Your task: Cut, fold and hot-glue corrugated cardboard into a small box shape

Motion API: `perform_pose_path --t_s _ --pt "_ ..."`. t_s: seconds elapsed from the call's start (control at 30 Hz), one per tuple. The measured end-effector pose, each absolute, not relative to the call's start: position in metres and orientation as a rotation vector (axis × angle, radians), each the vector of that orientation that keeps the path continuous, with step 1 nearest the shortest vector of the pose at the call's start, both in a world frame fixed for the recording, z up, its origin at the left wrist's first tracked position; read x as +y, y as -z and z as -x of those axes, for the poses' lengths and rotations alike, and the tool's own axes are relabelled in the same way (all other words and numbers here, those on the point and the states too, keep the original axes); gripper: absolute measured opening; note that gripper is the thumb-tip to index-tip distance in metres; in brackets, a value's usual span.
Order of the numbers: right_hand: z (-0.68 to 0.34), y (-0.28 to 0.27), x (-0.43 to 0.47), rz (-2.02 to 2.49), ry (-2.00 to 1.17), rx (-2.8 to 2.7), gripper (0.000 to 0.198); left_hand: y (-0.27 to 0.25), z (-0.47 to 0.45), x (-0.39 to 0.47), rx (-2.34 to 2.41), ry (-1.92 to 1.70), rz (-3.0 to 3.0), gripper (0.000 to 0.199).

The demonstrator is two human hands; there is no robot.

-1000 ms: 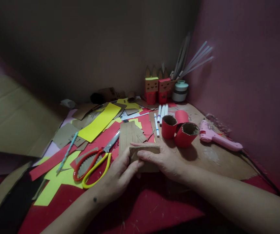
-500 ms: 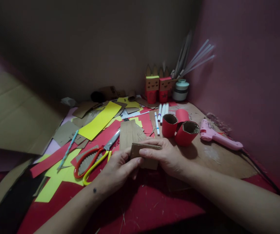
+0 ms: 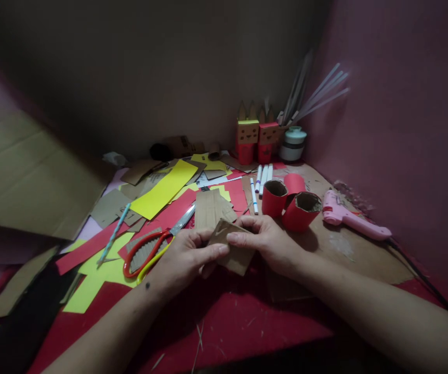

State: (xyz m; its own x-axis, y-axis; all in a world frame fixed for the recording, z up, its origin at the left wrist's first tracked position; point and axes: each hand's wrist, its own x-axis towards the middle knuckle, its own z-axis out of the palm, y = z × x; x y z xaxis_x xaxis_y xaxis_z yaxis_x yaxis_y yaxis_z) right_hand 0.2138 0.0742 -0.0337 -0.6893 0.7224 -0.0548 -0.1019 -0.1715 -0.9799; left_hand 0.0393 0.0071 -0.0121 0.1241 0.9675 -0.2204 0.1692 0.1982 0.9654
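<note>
Between my two hands a small square piece of brown cardboard is held above the red tabletop, tilted with one corner pointing away. My left hand pinches its left side, thumb on top. On the right edge, my right hand grips it with thumb and curled fingers. Just beyond lies a longer strip of cardboard. Scissors with one red and one yellow handle rest left of my left hand, the yellow handle partly covered by it. Red paper-covered tubes stand past my right hand.
A pink glue gun lies at the right, its cord trailing. Several markers, two cardboard figures with drawn faces and a lidded jar are farther back. Yellow paper and other scraps cover the left; a large cardboard sheet leans there.
The cardboard piece has turned from nearly edge-on to showing its broad face, one corner now pointing away. Both hands still hold it. The view has shifted slightly.
</note>
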Motion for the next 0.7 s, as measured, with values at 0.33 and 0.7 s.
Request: perform_pose_path --t_s 0.33,0.7 --pt "-0.212 0.04 0.072 0.675 -2.064 -1.589 0.029 0.009 -0.035 0.008 1.271 -0.717 -1.239 0.027" --pt "-0.21 0.034 0.069 0.714 -1.974 -1.394 0.023 0.022 -0.041 0.013 1.247 -0.823 -1.021 0.028"
